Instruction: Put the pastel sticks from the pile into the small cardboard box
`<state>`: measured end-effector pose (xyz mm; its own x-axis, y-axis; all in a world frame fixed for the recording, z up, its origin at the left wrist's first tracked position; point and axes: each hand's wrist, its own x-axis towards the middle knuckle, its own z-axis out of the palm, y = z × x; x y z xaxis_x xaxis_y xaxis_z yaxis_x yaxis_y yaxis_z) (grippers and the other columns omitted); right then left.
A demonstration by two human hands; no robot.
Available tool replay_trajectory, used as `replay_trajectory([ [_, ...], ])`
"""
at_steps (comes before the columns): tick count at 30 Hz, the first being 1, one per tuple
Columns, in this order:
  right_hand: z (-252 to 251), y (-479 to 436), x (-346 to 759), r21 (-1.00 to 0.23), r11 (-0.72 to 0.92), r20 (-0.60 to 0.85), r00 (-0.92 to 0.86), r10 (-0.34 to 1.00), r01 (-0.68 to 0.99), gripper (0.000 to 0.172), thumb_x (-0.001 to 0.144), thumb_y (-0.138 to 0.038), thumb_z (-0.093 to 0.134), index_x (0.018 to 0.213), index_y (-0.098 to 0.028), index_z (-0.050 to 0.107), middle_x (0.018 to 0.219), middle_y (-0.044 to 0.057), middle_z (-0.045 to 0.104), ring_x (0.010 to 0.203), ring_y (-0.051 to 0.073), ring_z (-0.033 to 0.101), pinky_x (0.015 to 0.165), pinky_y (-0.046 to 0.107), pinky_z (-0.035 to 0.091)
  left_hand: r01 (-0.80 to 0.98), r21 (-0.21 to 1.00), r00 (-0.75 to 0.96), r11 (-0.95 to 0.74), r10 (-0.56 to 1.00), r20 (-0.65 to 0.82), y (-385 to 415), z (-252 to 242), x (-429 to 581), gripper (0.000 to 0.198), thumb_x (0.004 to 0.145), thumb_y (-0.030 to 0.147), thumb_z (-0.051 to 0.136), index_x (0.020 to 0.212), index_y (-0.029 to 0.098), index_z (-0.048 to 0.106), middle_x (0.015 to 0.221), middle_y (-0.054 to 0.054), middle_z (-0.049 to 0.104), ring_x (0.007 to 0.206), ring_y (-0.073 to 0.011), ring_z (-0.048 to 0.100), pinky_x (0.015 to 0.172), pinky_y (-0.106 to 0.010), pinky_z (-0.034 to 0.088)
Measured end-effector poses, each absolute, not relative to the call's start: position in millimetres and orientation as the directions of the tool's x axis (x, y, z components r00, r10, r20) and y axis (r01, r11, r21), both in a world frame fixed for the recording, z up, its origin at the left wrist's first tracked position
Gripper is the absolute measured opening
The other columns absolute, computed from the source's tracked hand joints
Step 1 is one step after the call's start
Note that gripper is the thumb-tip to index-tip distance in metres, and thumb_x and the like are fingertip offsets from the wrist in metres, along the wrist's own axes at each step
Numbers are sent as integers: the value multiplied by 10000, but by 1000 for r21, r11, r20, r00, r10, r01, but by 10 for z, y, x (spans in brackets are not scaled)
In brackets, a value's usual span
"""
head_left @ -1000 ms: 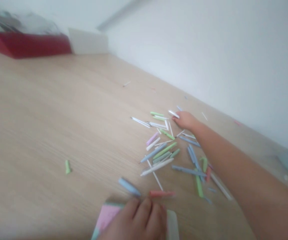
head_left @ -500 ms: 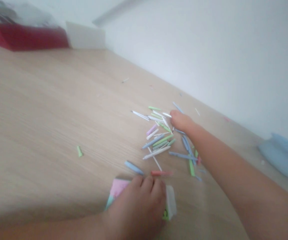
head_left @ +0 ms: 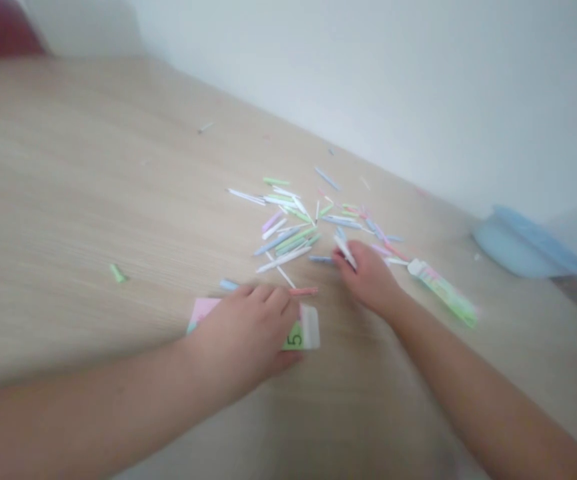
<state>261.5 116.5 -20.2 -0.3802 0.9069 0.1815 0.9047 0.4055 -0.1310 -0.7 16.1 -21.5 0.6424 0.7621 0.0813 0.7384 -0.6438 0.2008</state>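
On wooden surface (head_left: 78, 173): left hand (head_left: 241, 330) flat on numbered card (head_left: 295, 337). Right hand (head_left: 368, 280) pinched on white paper strip (head_left: 345, 252) beside strip pile (head_left: 288, 233).

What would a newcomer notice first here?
A scatter of thin pastel paper strips on the light wooden table draws the eye at centre. Below it, the right hand pinches a thin white paper strip, while the left hand rests on a pink-and-green card printed with a 5.
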Motion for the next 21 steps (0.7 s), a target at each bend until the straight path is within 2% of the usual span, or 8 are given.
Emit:
replay_trajectory([
  [2, -269, 809, 2693, -169, 437, 118, -422, 899, 883, 177, 1058, -324, 516, 1037, -201, 642, 971, 90, 706, 880, 252, 649, 798, 346, 499, 743, 199, 640, -639, 765, 70, 181, -192, -44, 585, 912, 467, 713, 1398, 162, 603, 1141, -104, 701, 1054, -342, 670, 875, -510, 544],
  [4, -313, 524, 2724, -208, 475, 64, -473, 879, 855, 164, 1063, -311, 533, 1003, -213, 650, 985, 69, 699, 898, 225, 654, 817, 324, 504, 758, 188, 628, -625, 777, 47, 185, -168, -71, 493, 899, 419, 695, 1326, 176, 646, 1104, -101, 702, 1045, -357, 668, 857, -527, 540],
  [7, -331, 243, 2680, -314, 476, 0, -502, 865, 821, 173, 1078, -293, 516, 1009, -216, 655, 1012, 66, 680, 948, 222, 645, 856, 337, 498, 779, 134, 603, -612, 791, 102, 146, -149, -74, 409, 908, 353, 641, 1276, 175, 666, 1110, -122, 690, 1074, -372, 649, 884, -550, 525],
  [10, -323, 78, 2560, -463, 399, -28, -463, 886, 792, 139, 1062, -288, 549, 1007, -229, 662, 1012, 53, 684, 934, 224, 636, 850, 358, 491, 750, 40, 635, -661, 734, 241, 39, -177, -33, 439, 948, 331, 615, 1346, 145, 618, 1202, -154, 671, 1139, -377, 623, 918, -538, 512],
  [13, -320, -50, 2433, -692, 252, -57, -399, 915, 676, 104, 1036, -278, 586, 983, -246, 670, 957, 13, 699, 892, 201, 638, 836, 343, 502, 612, -32, 752, -790, 569, 331, -104, -254, 26, 370, 991, 296, 610, 1327, 139, 610, 1057, -102, 704, 966, -308, 655, 807, -467, 526],
  [15, -329, -126, 2377, -824, 113, -110, -352, 929, 556, 77, 1018, -282, 618, 969, -248, 667, 896, -13, 692, 845, 179, 637, 804, 315, 514, 501, 15, 798, -865, 468, 380, -178, -304, 61, 337, 1012, 253, 592, 1330, 141, 594, 1060, -76, 720, 901, -257, 657, 760, -420, 526],
  [17, -343, -187, 2348, -898, -9, -158, -305, 939, 440, 47, 992, -296, 665, 994, -249, 658, 871, -28, 680, 808, 162, 635, 763, 287, 522, 432, 91, 801, -897, 428, 418, -215, -329, 85, 254, 1020, 204, 560, 1262, 148, 615, 1066, -57, 731, 885, -231, 664, 764, -396, 540],
  [21, -348, -244, 2321, -953, -132, -211, -286, 935, 271, 345, 942, -325, 746, 1255, -283, 606, 874, -40, 671, 766, 153, 638, 716, 275, 540, 459, 179, 751, -870, 487, 445, -192, -312, 97, 169, 1009, 148, 525, 1131, 182, 638, 983, -26, 722, 789, -228, 665, 695, -386, 559],
])
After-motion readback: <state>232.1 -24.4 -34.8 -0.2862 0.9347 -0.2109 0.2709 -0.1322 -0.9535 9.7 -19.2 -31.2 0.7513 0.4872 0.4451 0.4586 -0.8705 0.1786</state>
